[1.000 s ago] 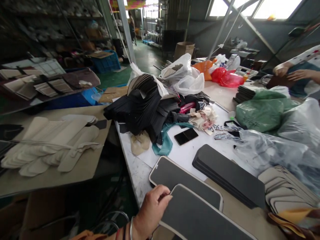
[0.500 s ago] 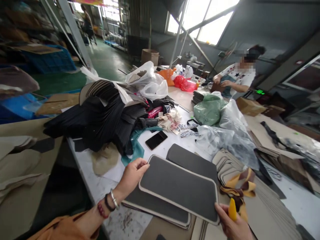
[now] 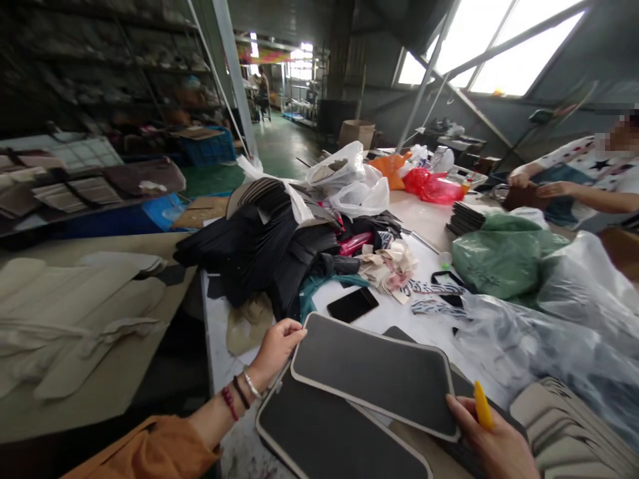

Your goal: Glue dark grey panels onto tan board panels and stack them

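Note:
A dark grey rounded panel with a pale edge (image 3: pixel 374 372) is held up over the table between my two hands. My left hand (image 3: pixel 279 349) pinches its upper left corner. At its lower right corner, my right hand (image 3: pixel 492 429) grips the edge, and a yellow pointed tool (image 3: pixel 482 404) sticks up from between the fingers; the rest of that tool is hidden. Beneath lies a similar dark panel with a pale edge (image 3: pixel 319 429), partly covered. Another dark piece (image 3: pixel 399 334) shows behind the held panel.
A black phone (image 3: pixel 352 305) lies beyond the panel. Black stacked pieces (image 3: pixel 269 246) are heaped at the left, with plastic bags (image 3: pixel 504 256) at the right. Beige stacked pieces (image 3: pixel 564 419) sit at the lower right. Across the table, a person (image 3: pixel 574 179) handles a brown piece.
My view has swung left, so the table things sit farther right. The held panel stays in both hands, and more of the panel beneath shows.

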`<state>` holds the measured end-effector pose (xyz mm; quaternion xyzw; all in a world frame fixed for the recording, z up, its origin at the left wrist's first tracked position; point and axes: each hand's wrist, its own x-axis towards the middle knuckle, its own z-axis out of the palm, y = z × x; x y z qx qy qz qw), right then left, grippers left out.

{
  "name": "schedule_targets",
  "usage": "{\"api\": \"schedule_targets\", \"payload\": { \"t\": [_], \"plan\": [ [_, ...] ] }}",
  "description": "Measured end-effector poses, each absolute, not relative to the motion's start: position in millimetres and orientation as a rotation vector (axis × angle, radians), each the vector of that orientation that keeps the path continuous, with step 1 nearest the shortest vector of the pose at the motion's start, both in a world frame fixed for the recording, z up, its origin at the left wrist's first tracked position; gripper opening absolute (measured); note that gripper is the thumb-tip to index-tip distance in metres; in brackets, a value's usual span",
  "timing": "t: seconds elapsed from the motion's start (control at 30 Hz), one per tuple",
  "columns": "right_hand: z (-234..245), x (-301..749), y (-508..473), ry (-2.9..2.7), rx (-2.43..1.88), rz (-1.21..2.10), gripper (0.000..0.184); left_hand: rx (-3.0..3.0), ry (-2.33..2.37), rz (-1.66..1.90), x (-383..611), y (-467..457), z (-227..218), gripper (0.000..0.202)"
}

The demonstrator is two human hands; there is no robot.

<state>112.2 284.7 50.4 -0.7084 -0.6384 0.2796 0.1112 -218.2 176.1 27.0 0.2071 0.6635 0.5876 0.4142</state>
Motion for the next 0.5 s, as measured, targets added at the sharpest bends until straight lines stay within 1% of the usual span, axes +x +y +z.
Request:
{"api": "schedule_targets", "payload": {
  "t": [0.2, 0.33, 0.43, 0.5],
  "plan": [
    [74.2, -1.3, 311.5, -2.299, -1.768, 0.949, 0.038, 0.153, 1.804, 1.605, -257.1, 95.3, 18.9, 0.036],
    [65.1, -46.3, 305.2, -2.468, -1.642, 1.057, 0.039, -0.003, 1.84, 1.655, -268.2, 43.1, 13.1, 0.037],
    [54.1, -63.5, 295.7, -2.543, -1.615, 1.076, 0.04, -0.073, 1.882, 1.694, -273.8, 17.0, 8.7, 0.037],
    [51.1, -70.5, 286.1, -2.585, -1.574, 1.062, 0.038, -0.114, 1.919, 1.71, -275.2, 4.9, 6.4, 0.037]
  ]
}}
